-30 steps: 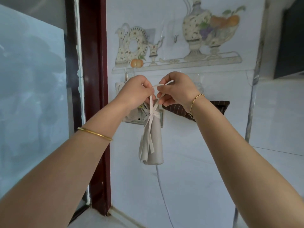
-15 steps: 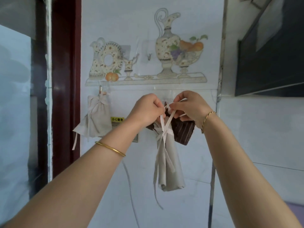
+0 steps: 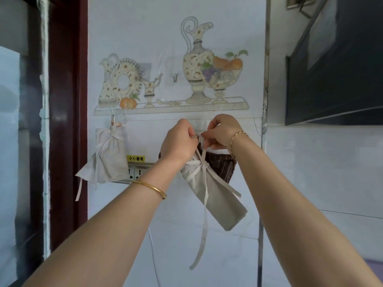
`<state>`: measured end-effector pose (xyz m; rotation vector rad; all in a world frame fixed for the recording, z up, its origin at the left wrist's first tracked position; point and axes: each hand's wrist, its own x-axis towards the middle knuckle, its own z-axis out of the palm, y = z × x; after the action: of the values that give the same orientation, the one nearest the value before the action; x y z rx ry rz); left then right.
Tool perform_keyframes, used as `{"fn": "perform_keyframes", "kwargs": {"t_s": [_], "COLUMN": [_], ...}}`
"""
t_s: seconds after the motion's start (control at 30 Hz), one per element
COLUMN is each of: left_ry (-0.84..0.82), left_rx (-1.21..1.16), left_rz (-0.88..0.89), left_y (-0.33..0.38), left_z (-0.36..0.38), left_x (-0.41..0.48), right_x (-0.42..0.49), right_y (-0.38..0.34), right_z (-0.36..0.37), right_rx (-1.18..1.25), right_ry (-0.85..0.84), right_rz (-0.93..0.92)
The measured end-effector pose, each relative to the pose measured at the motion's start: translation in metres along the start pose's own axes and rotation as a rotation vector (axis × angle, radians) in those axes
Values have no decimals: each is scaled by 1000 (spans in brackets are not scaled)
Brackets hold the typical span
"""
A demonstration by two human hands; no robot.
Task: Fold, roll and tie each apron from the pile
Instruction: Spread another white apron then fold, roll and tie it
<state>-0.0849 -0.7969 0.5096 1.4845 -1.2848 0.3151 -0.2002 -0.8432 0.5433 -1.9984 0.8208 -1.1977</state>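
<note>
Rolled beige cloth apron bundle [image 3: 215, 195], tied at its waist with cream strap [image 3: 204, 206], hangs tilted against white tiled wall [image 3: 207, 23], strap ends dangling. Left hand [image 3: 179, 141] and right hand [image 3: 222, 130] both pinch the strap loop at the top, fingers curled. Brown striped apron [image 3: 222, 165] just behind. Second beige tied bundle [image 3: 107, 157] hangs on hook, left, above socket strip [image 3: 137, 172].

Tiled wall [image 3: 207, 38] carries hung beige bundle [image 3: 107, 158].
</note>
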Motion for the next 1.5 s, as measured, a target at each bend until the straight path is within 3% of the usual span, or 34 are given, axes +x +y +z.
{"fn": "perform_keyframes", "kwargs": {"t_s": [0.3, 0.7, 1.13, 1.37, 1.5], "left_ry": [-42, -70, -81, 15, 88], "left_rx": [23, 128, 179, 64, -16], "left_rz": [-71, -148, -46, -28, -100], "left_y": [-2, -1, -9, -17, -25], "left_z": [2, 8, 11, -2, -15], "left_x": [25, 43, 24, 7, -5], "right_x": [30, 35, 16, 1, -18], "right_y": [0, 8, 26, 25, 12], "right_z": [14, 18, 8, 11, 30], "right_rx": [-615, -964, -727, -588, -529], "right_ry": [127, 152, 40, 211, 218], "right_rz": [-248, -353, -251, -303, -354]}}
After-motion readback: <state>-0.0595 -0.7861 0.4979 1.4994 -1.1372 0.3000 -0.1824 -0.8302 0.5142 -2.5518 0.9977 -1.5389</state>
